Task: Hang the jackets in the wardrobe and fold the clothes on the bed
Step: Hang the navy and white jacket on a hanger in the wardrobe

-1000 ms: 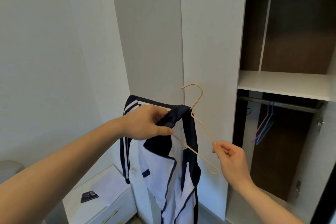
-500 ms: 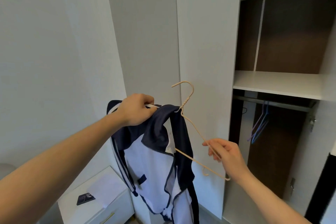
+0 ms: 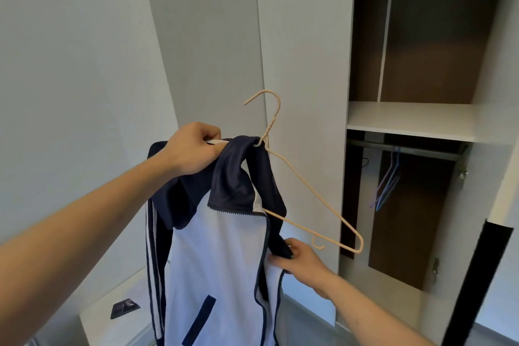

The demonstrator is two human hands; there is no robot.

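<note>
A white and navy track jacket [image 3: 219, 255] hangs in front of me, half on a beige wire hanger [image 3: 306, 191]. The hanger's left arm is inside the jacket's shoulder; its right arm sticks out bare. My left hand [image 3: 193, 149] grips the jacket's left shoulder together with the hanger end, holding both up. Lower down, my right hand [image 3: 297, 258] pinches the navy edge of the jacket's right front. The open wardrobe [image 3: 407, 121] stands to the right, with its rail [image 3: 404, 147] under a white shelf.
Blue and purple hangers [image 3: 389, 185] dangle from the rail. The wardrobe's white door [image 3: 303, 64] stands open just behind the hanger. A white bedside table [image 3: 112, 320] with a small dark object [image 3: 125, 307] sits at lower left. A dark strip [image 3: 474, 284] rises at lower right.
My right hand let go of the hanger's right arm and took hold of the jacket's right front edge. The jacket's left shoulder slid further onto the hanger.
</note>
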